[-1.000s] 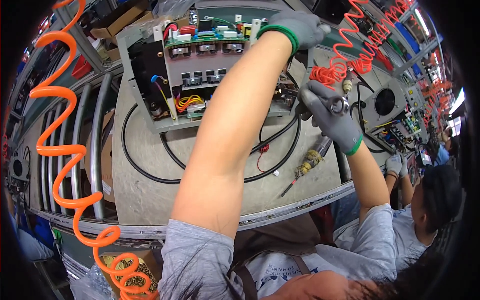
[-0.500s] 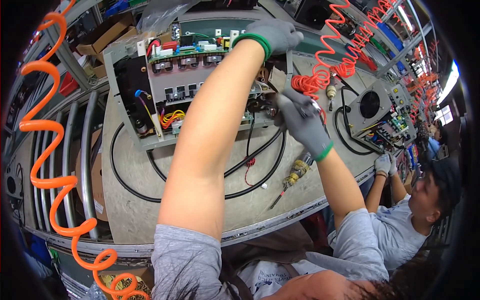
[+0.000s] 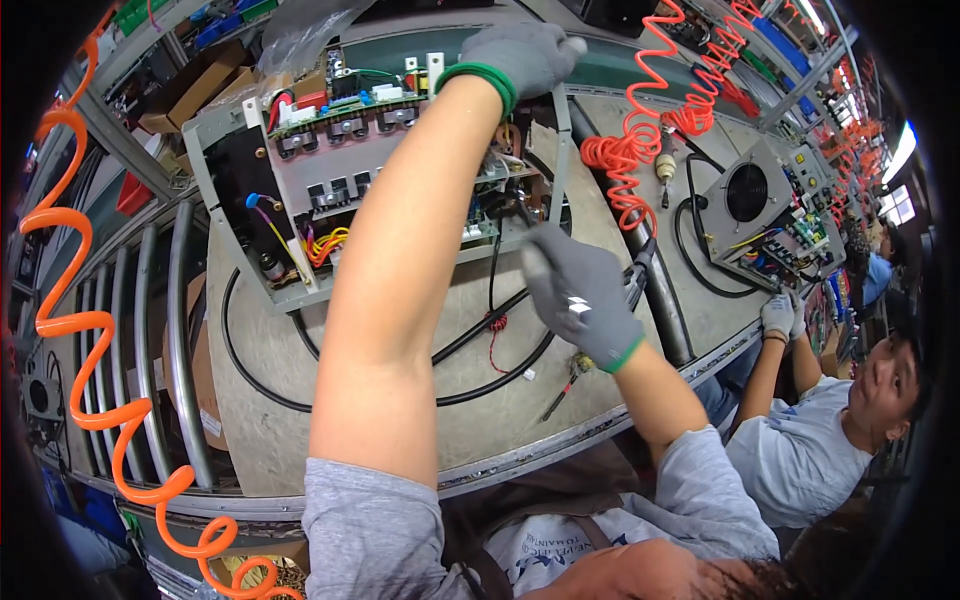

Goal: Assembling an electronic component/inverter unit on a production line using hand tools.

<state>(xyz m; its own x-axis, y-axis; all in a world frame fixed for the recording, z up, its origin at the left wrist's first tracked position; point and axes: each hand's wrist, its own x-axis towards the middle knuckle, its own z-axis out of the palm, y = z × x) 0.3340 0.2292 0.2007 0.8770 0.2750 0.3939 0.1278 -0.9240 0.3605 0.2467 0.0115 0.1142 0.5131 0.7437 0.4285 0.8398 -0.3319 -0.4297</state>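
An opened metal chassis [image 3: 232, 270] full of circuit boards and wiring stands on the bench before me. My left hand [image 3: 522, 60], in a grey glove with a green cuff, is bent over its far right upper corner; the fingertips are hidden. In front of the chassis's right side is my right hand [image 3: 585, 295], gloved and closed. A dark piece shows past its fingers toward the chassis; I cannot make out its kind. Beneath that hand lies a yellow-wrapped power screwdriver [image 3: 562, 394], mostly covered. A thick black cable [image 3: 265, 392] loops in front of the chassis.
An orange coiled hose [image 3: 75, 325] hangs at left beside metal rollers [image 3: 185, 330]. Red coiled hoses [image 3: 620, 158] hang at right, near another screwdriver [image 3: 665, 168]. A dark roller [image 3: 663, 310] lies before a second chassis [image 3: 765, 205], where a co-worker's gloved hands [image 3: 780, 315] rest.
My right hand has drawn back from the chassis toward me, now covering most of the screwdriver. My left hand stays at the upper corner. The dark roller now shows on the right.
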